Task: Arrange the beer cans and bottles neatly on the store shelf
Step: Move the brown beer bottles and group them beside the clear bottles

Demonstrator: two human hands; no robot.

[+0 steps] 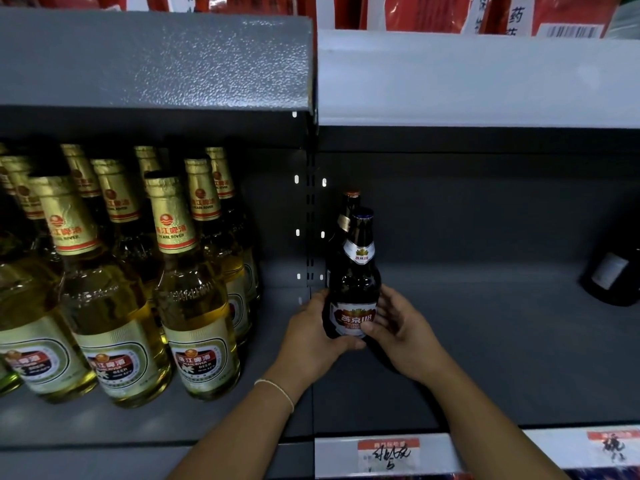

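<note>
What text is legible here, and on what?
"PEARL RIVER": neck label of the pale beer bottles.
"BEER": their body label.
"燕京U8": front label of the dark bottle held by left hand and right hand.
Handwritten shelf tag: unreadable.
Red packets above: too cropped.

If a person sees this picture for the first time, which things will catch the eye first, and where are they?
First, the dark beer bottle at the centre, upright on the grey shelf, held low in the grip of both the left hand and the right hand. Next, the crowd of golden Pearl River bottles filling the left bay. A second dark bottle stands just behind the held one, and another dark bottle sits at the far right edge.
</note>
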